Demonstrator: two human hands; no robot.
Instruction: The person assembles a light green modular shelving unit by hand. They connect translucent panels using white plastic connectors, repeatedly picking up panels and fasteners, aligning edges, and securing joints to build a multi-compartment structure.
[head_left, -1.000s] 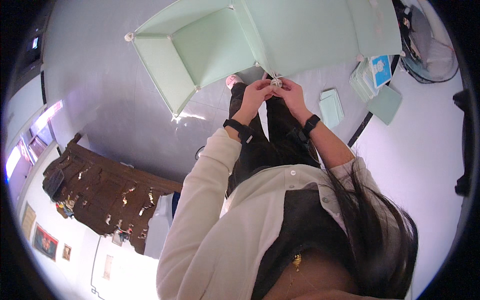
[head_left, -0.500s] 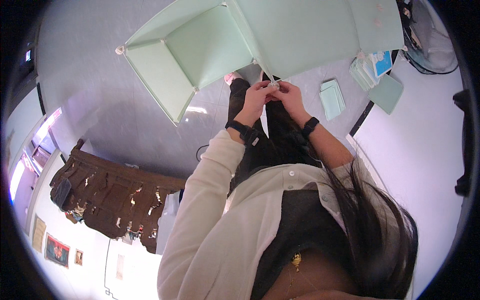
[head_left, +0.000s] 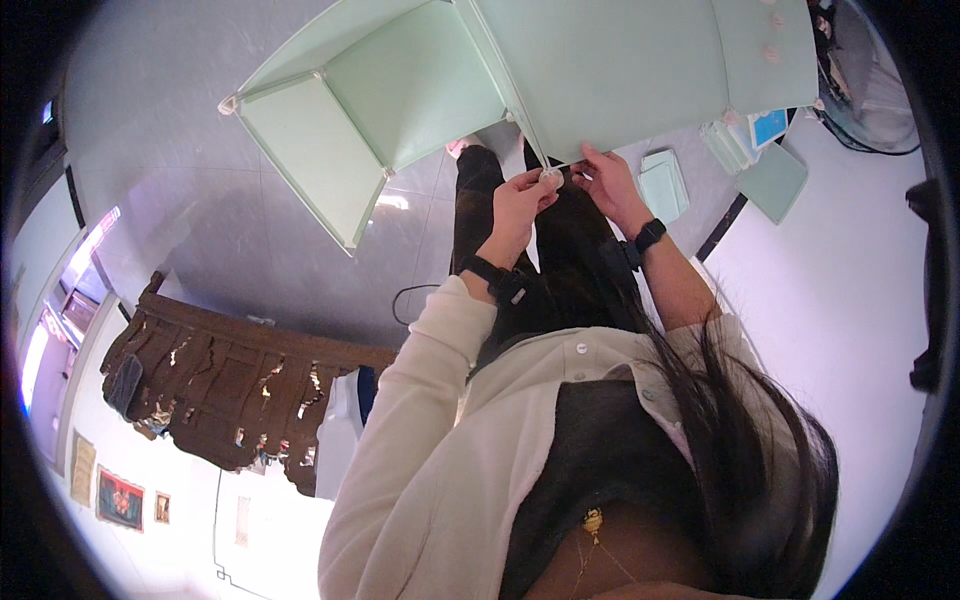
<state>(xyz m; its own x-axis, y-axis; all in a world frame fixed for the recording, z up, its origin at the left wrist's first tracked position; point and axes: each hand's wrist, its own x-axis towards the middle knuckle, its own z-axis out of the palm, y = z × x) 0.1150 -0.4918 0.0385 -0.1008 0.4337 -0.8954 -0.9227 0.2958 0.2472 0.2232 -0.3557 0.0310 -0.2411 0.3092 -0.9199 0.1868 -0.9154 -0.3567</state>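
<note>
Presently, from left to right, the pale-green cube compartment stands over the grey floor, with small white corner joints at its visible corners. To its right, the left hand pinches a round white connector between thumb and fingers. This connector lies at the fingertips of the left hand, at the low corner where the upright edge meets the large green panel. The right hand, which shared the connector half a second ago, is now apart from it, just to the right, its fingers at the lower edge of the large panel. Consequently, the left hand alone supports the connector, and the right hand is available to steady or align the panel edge. Whether the right hand grips that edge or only touches it cannot be determined. Farther right, a small stack of green panels lies on the floor, near a loose green panel and a blue card.
</note>
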